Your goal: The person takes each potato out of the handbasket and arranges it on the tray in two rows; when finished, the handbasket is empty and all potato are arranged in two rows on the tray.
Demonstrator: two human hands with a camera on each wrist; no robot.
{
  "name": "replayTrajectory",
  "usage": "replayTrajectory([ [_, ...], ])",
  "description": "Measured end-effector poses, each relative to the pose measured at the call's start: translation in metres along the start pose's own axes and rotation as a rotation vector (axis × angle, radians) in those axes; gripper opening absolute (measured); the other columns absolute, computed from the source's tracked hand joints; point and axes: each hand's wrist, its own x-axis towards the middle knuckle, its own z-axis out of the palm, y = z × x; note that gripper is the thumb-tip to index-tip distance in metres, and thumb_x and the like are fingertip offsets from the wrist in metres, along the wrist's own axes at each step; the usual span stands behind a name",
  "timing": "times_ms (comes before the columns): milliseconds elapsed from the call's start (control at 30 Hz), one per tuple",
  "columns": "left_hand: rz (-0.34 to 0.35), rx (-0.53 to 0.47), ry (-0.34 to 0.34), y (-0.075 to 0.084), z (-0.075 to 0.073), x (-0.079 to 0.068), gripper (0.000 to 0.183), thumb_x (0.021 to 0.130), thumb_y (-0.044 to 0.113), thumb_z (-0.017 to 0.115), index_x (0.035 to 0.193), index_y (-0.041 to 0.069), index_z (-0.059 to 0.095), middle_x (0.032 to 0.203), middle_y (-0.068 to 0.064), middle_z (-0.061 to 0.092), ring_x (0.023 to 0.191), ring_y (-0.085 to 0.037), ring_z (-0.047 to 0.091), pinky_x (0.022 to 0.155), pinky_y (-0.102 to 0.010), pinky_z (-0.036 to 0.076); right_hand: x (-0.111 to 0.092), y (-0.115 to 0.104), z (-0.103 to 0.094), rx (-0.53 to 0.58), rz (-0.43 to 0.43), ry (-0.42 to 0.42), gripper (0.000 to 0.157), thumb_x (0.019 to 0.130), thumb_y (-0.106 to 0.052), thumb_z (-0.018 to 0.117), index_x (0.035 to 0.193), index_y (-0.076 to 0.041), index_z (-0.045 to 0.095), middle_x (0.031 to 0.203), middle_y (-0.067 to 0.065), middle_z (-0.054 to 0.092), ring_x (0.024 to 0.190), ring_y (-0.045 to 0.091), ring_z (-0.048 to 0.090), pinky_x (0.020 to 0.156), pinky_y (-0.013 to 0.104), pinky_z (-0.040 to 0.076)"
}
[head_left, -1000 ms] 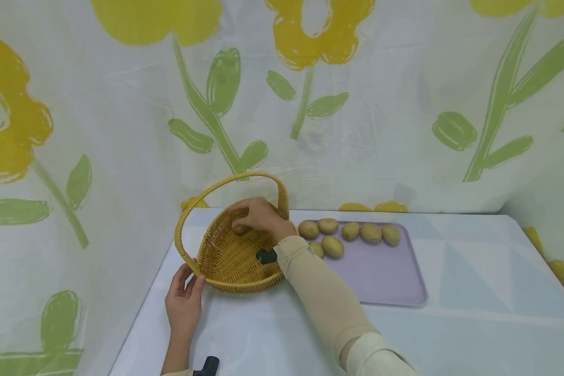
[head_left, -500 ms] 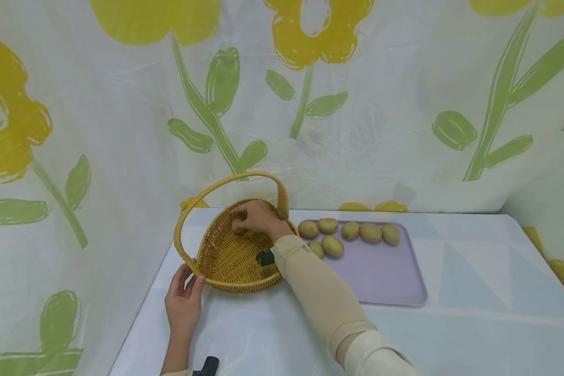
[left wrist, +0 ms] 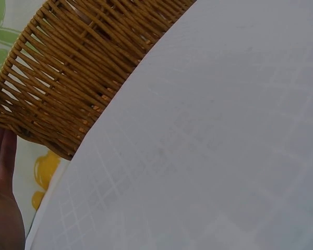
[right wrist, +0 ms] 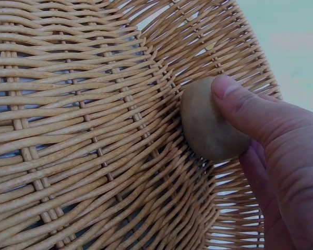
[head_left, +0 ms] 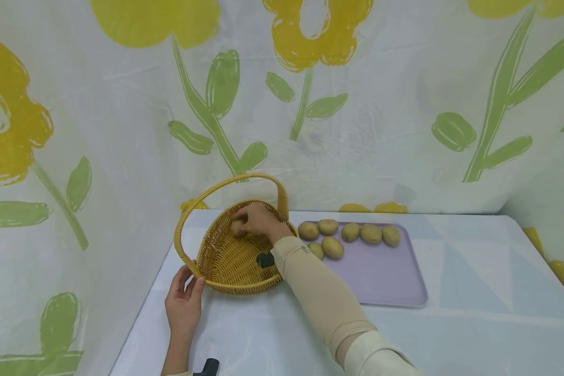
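A wicker basket (head_left: 237, 266) with a tall arched handle stands at the left of the table, tilted a little toward me. My left hand (head_left: 184, 303) holds its left rim near the foot of the handle, thumb on the near side. Inside the basket, my right hand (head_left: 258, 219) grips a potato (right wrist: 208, 120) between thumb and fingers. In the right wrist view the potato sits low against the woven side wall, where it meets the bottom. The left wrist view shows the basket's outer wall (left wrist: 78, 67) with part of the left hand (left wrist: 2, 192) at its end.
Right of the basket lies a purple tray (head_left: 376, 277). Several potatoes (head_left: 370, 233) rest along its back and left side, one (head_left: 332, 247) nearer the front. My right forearm (head_left: 324, 292) crosses the tray's left edge. A flowered curtain (head_left: 380, 104) hangs behind the table.
The right hand shifts slightly within the basket and more of the potato shows beside its fingers. The left hand and the basket stay in place.
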Motion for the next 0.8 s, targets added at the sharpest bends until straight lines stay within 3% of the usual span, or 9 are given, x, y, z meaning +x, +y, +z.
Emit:
replayTrajectory([
  [267, 0.018, -0.023, 0.001, -0.0006, 0.0004, -0.0007, 0.047, 0.094, -0.002, 0.069, 0.140, 0.000, 0.055, 0.133, 0.005, 0.061, 0.122, 0.003, 0.058, 0.101, -0.006, 0.052, -0.0010, 0.0008, 0.0018, 0.007, 0.000, -0.012, 0.037, 0.091, -0.022, 0.080, 0.127, -0.018, 0.073, 0.130, 0.000, 0.071, 0.119, 0.019, 0.065, 0.096, 0.028, 0.060],
  [600, 0.008, -0.015, 0.007, -0.0004, 0.0001, -0.0010, 0.046, 0.095, -0.001, 0.068, 0.139, 0.000, 0.055, 0.132, 0.009, 0.060, 0.122, 0.003, 0.058, 0.102, -0.007, 0.052, -0.0010, 0.0009, 0.0038, 0.019, 0.027, -0.017, 0.039, 0.090, -0.025, 0.080, 0.127, -0.021, 0.073, 0.130, -0.001, 0.070, 0.120, 0.018, 0.064, 0.095, 0.026, 0.061],
  [800, -0.002, -0.015, 0.009, -0.0001, 0.0007, -0.0013, 0.047, 0.095, -0.001, 0.069, 0.140, 0.001, 0.055, 0.134, 0.004, 0.061, 0.123, 0.003, 0.058, 0.102, -0.006, 0.052, -0.0031, -0.0007, -0.0001, 0.033, 0.007, -0.034, 0.038, 0.088, -0.025, 0.082, 0.125, -0.020, 0.074, 0.124, -0.002, 0.073, 0.111, 0.014, 0.067, 0.088, 0.020, 0.061],
])
